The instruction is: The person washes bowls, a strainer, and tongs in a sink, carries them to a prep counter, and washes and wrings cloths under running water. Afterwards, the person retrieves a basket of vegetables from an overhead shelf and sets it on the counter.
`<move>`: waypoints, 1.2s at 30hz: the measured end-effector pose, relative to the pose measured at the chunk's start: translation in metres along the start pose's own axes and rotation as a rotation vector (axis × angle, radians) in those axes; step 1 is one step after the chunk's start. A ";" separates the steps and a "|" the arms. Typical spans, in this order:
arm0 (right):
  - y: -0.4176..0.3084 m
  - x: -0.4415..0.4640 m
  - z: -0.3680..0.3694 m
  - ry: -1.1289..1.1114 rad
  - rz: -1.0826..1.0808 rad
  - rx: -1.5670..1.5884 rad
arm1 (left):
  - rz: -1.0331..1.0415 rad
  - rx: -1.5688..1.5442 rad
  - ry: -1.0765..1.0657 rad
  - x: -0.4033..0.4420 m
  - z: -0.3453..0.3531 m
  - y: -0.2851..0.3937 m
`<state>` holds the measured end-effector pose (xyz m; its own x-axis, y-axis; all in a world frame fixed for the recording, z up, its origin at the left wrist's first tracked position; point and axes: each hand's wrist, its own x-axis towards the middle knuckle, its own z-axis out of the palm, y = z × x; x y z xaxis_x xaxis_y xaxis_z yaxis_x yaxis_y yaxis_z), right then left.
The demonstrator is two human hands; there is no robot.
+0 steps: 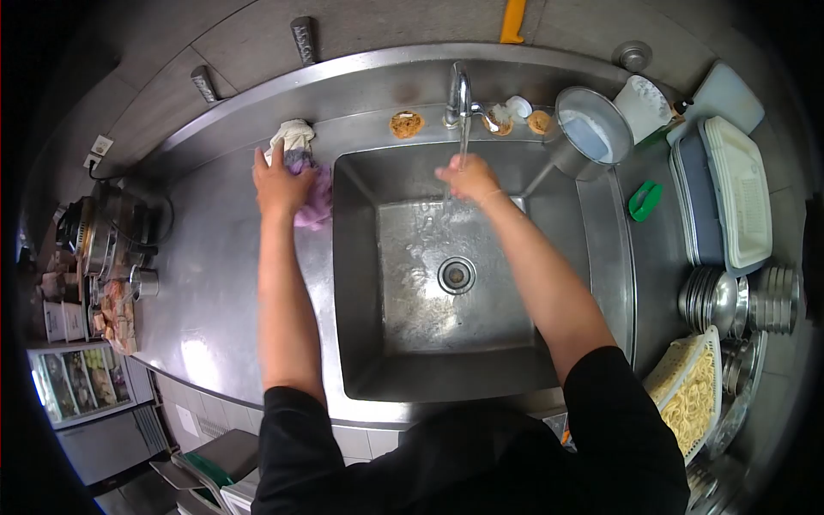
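Note:
My left hand point(281, 187) is on the steel counter left of the sink, its fingers spread at the edge of a crumpled purple cloth point(316, 202). A cream cloth point(293, 135) lies just beyond the fingertips. My right hand point(472, 178) is inside the sink, under the water running from the chrome tap point(462, 94). Its fingers are smeared by motion and spray, so their pose is unclear. The steel sink point(403, 326) is wet, with a round drain point(457, 275) in its floor.
Brown scrubbing pads point(407, 124) lie along the back ledge. Right of the tap stand a steel pot point(577, 129) and a white tub point(642, 107). A green clip-like item point(645, 201), trays point(740, 193), stacked bowls point(714, 300) and a noodle basket point(693, 390) line the right side.

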<state>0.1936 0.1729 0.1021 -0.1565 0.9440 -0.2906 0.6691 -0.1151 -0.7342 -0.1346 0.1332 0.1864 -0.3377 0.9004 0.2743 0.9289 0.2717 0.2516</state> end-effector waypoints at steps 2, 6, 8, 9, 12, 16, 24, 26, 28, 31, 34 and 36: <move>0.009 0.013 -0.011 0.366 -0.024 -0.080 | -0.004 0.089 -0.069 0.002 0.030 -0.025; 0.019 0.033 -0.039 0.780 0.126 0.043 | -0.090 0.069 -0.237 -0.018 0.036 -0.024; 0.021 0.047 -0.048 0.558 0.198 0.239 | -0.165 0.163 -0.201 -0.027 0.030 -0.007; 0.013 0.046 -0.052 0.415 0.289 0.440 | -0.180 0.164 -0.195 -0.025 0.031 -0.005; 0.000 0.040 -0.063 0.285 0.172 0.554 | -0.188 0.250 -0.223 -0.027 0.037 -0.003; 0.001 0.014 -0.067 0.137 0.065 0.770 | -0.110 0.256 -0.204 -0.046 0.037 -0.017; 0.044 -0.104 0.103 -0.431 0.272 0.727 | -0.010 -0.071 0.001 -0.125 0.008 -0.047; -0.002 -0.172 0.157 -0.704 0.341 0.915 | -0.094 -0.143 0.122 -0.147 0.011 -0.041; -0.049 -0.209 0.190 -0.858 0.347 1.152 | -0.202 -0.312 0.164 -0.177 0.005 -0.028; -0.092 -0.207 0.196 -0.637 0.263 1.592 | -0.292 -0.476 0.138 -0.228 -0.013 -0.001; -0.075 -0.188 0.191 -0.575 0.206 1.656 | -0.128 -0.532 0.191 -0.269 -0.027 0.007; -0.060 -0.198 0.185 -0.543 0.222 1.623 | 0.021 -0.516 -0.001 -0.282 -0.043 0.002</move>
<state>0.0500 -0.0640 0.0897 -0.6063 0.7035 -0.3709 -0.5946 -0.7107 -0.3761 -0.0440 -0.1343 0.1496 -0.3190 0.9045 0.2831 0.7396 0.0508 0.6712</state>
